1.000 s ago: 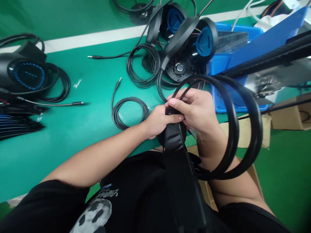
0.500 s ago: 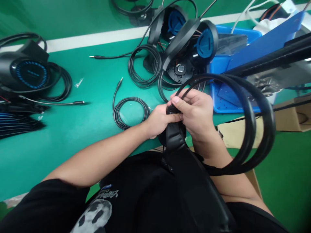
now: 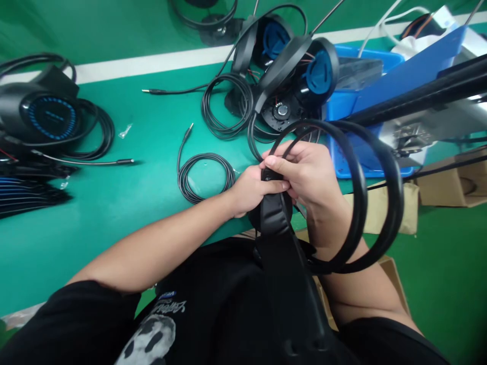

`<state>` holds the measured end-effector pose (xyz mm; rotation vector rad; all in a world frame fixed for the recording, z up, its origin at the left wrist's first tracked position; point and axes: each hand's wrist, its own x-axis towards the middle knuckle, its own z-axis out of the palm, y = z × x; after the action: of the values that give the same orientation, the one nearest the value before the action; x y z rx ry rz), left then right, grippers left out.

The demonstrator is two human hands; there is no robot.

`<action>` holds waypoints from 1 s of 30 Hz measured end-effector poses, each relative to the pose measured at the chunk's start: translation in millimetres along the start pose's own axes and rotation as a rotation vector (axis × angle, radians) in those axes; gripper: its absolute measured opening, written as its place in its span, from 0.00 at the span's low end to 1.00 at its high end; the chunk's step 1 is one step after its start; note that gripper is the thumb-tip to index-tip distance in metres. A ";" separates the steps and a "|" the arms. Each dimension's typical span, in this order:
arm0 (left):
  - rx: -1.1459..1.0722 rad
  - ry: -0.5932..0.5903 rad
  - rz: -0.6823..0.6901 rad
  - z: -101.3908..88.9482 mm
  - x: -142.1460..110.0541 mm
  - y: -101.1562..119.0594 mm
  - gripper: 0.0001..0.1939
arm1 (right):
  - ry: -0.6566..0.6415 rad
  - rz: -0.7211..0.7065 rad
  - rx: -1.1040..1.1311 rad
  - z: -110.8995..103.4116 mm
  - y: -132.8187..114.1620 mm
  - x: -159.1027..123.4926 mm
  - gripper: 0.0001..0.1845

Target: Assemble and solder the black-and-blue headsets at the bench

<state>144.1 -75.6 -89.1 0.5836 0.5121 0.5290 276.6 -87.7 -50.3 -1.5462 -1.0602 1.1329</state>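
Fingers (image 3: pixel 272 185) clamp a padded headset headband (image 3: pixel 274 218), left hand (image 3: pixel 253 191) and right hand (image 3: pixel 304 175) meeting at its end, a black cable coil (image 3: pixel 358 203) looped beside it around the right forearm.

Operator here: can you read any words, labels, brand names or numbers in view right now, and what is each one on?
Nothing can be read for certain.
Black shirt's white script print: too blurred to read.
Small blue tag above that print: too small to read.
Headset ear cup with blue light ring: faint mark inside the ring, too blurred to read.
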 end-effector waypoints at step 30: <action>-0.015 -0.037 0.009 -1.1 -1.6 2.7 0.19 | 0.291 -0.353 -0.342 -16.1 3.2 -28.6 0.08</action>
<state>141.4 -74.2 -87.7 0.5808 0.4704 0.5289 286.7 -118.7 -45.6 -1.6389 -1.3056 0.4857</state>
